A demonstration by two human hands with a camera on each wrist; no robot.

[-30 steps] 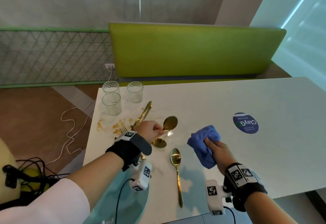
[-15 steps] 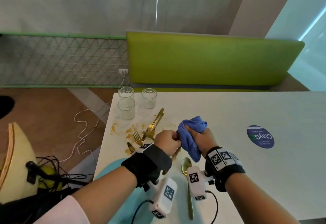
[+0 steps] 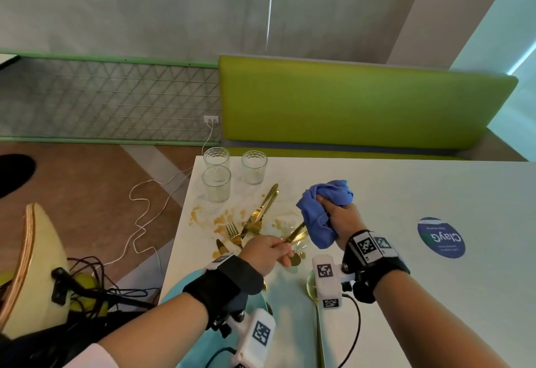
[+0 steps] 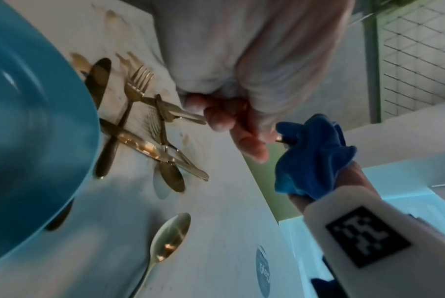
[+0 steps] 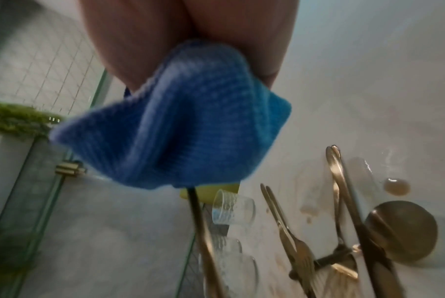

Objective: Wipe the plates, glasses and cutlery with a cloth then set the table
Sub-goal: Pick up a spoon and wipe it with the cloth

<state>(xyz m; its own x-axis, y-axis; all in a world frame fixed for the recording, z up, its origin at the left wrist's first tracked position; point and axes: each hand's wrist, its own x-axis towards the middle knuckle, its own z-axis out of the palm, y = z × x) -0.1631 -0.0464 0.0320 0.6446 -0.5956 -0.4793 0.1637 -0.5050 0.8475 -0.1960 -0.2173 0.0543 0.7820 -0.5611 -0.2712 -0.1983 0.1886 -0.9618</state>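
Note:
My left hand (image 3: 269, 251) grips the handle of a gold spoon (image 3: 295, 234) above the white table (image 3: 406, 193). The spoon's far end is hidden inside a bunched blue cloth (image 3: 322, 208), which my right hand (image 3: 339, 216) clutches around it. The left wrist view shows my left-hand fingers (image 4: 226, 121) curled on the handle, which runs into the cloth (image 4: 310, 157). From the right wrist, the cloth (image 5: 180, 125) hangs under the palm with the spoon handle (image 5: 198, 211) coming out below.
A pile of gold cutlery (image 3: 255, 219) lies on brown sauce stains (image 3: 220, 219) near the table's left edge. Three glasses (image 3: 216, 183) stand behind it. Another gold spoon (image 3: 317, 324) lies near me beside a teal plate (image 4: 25, 121). A green bench (image 3: 348, 106) is beyond.
My right hand has brought the cloth from the right over to the spoon and wrapped it round the bowl. Both hands have then lifted together, away from the table.

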